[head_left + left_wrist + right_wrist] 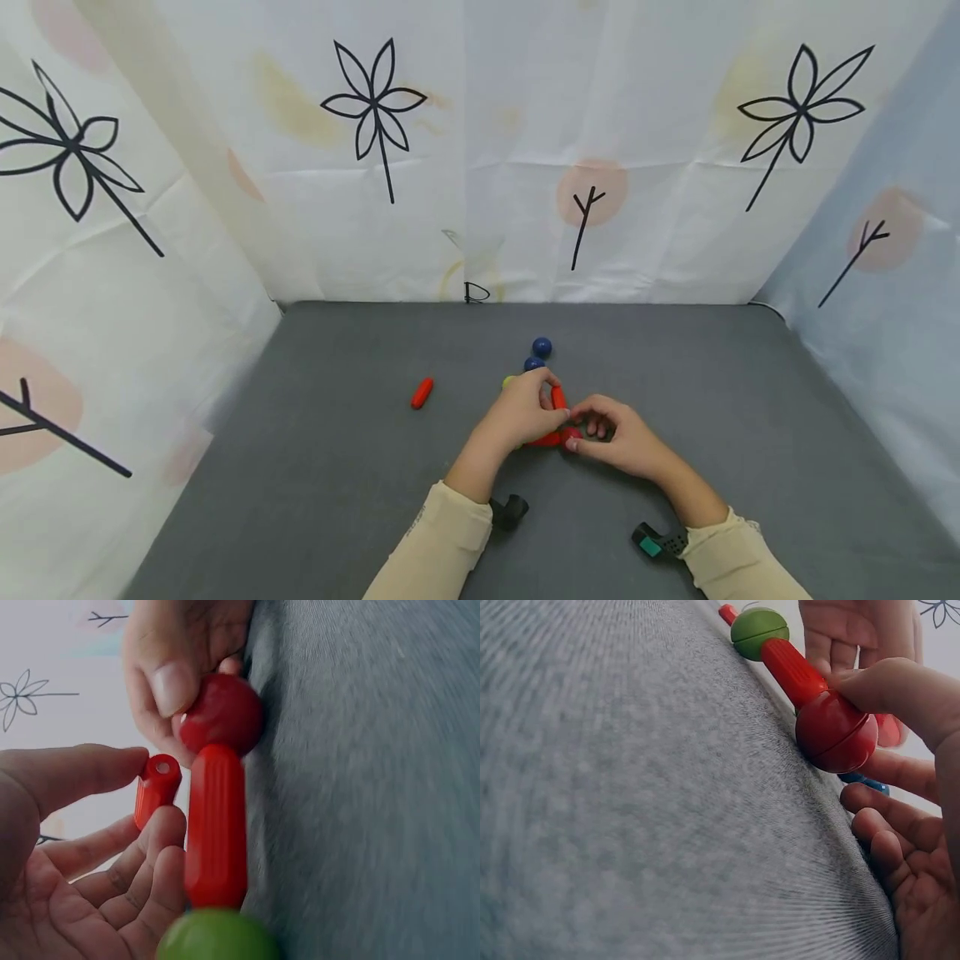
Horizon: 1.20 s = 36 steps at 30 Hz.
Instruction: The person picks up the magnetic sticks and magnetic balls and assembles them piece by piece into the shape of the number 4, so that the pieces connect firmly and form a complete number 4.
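Head view: from above, near side of red ball (229,716), facing fwd/down, well back, incl. backdrop (517,100) beyond it. L wrist view: low, close, L of red ball, facing R along red stick (217,825). R wrist view: low, v. close, R of it, facing L. Both wrist views share red ball, red stick, green ball (760,634).
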Tool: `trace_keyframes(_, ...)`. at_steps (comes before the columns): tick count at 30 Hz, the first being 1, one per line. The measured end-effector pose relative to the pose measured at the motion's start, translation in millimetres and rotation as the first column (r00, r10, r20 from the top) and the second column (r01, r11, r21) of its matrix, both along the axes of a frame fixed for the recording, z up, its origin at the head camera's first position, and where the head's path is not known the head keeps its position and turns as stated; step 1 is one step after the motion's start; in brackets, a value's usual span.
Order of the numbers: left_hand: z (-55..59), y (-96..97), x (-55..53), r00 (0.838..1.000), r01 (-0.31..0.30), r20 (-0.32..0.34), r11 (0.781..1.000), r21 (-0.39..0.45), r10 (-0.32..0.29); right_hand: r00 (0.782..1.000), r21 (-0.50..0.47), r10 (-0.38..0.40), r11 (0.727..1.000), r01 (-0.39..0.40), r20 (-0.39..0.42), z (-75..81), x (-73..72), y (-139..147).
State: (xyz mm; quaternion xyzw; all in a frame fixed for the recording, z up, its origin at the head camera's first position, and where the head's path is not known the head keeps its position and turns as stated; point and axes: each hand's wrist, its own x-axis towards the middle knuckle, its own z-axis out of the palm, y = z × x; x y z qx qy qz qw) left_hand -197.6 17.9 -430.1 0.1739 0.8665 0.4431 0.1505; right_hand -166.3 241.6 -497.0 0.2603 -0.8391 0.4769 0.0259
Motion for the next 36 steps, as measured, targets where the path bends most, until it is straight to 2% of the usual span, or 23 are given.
trace_keyframes(6, -7.7, 14.0, -4.9, 1.0, -0.005, 0.022, 1.0, -0.015, 0.006, 1.0, -0.023, 0.012, 1.0, -0.012, -0.01, -2.8, -3.2, 1.3)
trace_keyframes(11, -15.0, 15.7, -7.8, 1.0, -0.004, 0.025, 1.0, -0.014, 0.005, 1.0, -0.043, 0.014, 0.999, -0.015, -0.027, -2.1, -4.8, 1.0)
trace_keyframes(27, -15.6, 15.3, -11.7, 0.999, 0.002, 0.042, 0.998, -0.06, 0.0, 0.999, -0.058, 0.018, 0.998, -0.02, -0.042, -3.2, -3.8, 1.0)
trace_keyframes(36, -16.0, 16.4, -10.7, 1.0, -0.008, 0.003, 0.994, -0.11, 0.008, 0.999, -0.045, 0.012, 0.999, -0.013, -0.032, -3.0, -4.0, -0.1)
